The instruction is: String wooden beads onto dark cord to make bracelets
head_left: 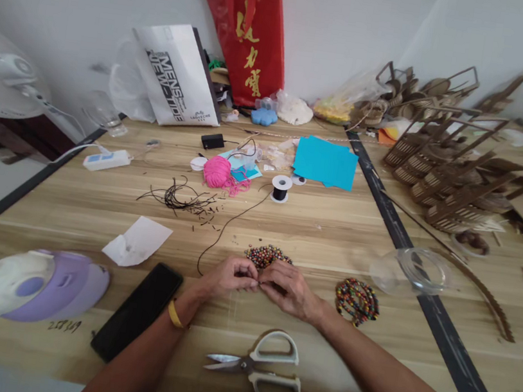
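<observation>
My left hand (233, 275) and my right hand (288, 289) meet fingertip to fingertip just in front of a pile of small multicoloured beads (265, 255). Both are closed in a pinch, and whatever sits between the fingers is too small to make out. A thin black cord (224, 226) runs from a white spool (281, 189) and passes out of sight at my left wrist. Right of my right hand lies a coil of strung beads (357, 302). White-handled scissors (261, 368) rest, blades apart, nearest my body.
A black phone (137, 311) lies by my left forearm, beside a purple-and-white appliance (34, 287). Cut black cords (178, 197), pink yarn (217, 171) and blue sheets (325, 162) are farther back. Woven baskets (445, 170) and a clear plastic lid (421, 270) stand right.
</observation>
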A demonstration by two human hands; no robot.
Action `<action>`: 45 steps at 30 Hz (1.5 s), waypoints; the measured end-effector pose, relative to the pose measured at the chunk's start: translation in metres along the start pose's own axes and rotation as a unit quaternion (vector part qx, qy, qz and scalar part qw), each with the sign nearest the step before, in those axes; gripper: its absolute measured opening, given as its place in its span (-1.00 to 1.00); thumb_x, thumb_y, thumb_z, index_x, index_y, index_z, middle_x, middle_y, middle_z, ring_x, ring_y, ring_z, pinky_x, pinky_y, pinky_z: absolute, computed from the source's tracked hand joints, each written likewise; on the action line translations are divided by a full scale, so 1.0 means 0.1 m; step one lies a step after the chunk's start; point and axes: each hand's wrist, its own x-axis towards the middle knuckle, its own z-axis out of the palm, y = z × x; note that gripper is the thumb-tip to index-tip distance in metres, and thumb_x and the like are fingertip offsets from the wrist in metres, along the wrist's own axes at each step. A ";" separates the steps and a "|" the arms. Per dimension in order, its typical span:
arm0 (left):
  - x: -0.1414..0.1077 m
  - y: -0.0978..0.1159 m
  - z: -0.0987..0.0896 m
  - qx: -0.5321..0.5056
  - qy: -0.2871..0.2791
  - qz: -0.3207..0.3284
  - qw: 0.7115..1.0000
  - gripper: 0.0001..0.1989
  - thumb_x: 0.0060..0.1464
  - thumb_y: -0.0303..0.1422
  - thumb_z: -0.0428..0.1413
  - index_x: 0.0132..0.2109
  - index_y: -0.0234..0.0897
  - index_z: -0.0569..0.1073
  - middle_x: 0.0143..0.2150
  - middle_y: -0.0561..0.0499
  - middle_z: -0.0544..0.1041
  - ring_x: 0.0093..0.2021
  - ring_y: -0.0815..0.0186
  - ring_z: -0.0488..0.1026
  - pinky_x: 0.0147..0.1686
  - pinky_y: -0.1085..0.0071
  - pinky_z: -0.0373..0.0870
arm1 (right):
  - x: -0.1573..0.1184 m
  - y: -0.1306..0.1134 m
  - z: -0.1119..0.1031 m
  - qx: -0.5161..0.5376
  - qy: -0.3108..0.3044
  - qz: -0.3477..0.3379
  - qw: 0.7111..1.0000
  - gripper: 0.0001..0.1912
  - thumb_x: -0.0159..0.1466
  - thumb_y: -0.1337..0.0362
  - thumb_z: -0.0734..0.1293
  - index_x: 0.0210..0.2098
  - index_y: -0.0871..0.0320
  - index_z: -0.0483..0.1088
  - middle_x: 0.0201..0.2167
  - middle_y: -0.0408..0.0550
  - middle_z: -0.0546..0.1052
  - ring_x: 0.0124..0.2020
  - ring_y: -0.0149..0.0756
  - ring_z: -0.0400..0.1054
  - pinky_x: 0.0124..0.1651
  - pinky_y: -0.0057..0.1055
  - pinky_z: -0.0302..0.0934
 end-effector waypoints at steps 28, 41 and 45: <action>-0.02 0.02 -0.04 0.032 0.017 0.035 0.999 -0.71 -0.08 -0.21 0.23 -0.35 -0.40 0.48 -0.49 0.02 0.47 -0.49 0.44 0.33 -0.45 0.52 0.25 | -0.05 0.04 0.02 0.007 0.014 -0.006 1.000 -0.93 0.34 0.37 0.20 -0.25 0.19 0.32 -0.38 0.01 0.48 -0.32 -0.30 0.32 -0.22 -0.33 0.27; -0.10 0.16 -0.05 -0.020 0.203 0.164 0.965 -0.80 0.08 -0.27 0.11 -0.30 -0.35 0.51 -0.25 -0.10 0.54 -0.18 0.26 0.44 -0.14 0.38 0.35 | -0.05 0.00 0.00 -0.027 0.058 -0.016 0.998 -0.92 0.35 0.36 0.16 -0.24 0.14 0.27 -0.38 -0.02 0.42 -0.31 -0.28 0.28 -0.22 -0.33 0.25; -0.10 0.18 0.04 0.057 0.134 0.180 0.973 -0.82 0.01 -0.34 0.16 -0.23 -0.34 0.51 -0.20 -0.12 0.55 -0.14 0.24 0.45 -0.07 0.33 0.35 | -0.05 0.00 0.00 -0.021 0.057 -0.011 0.998 -0.92 0.34 0.37 0.16 -0.23 0.15 0.27 -0.35 0.00 0.42 -0.29 -0.26 0.28 -0.21 -0.30 0.26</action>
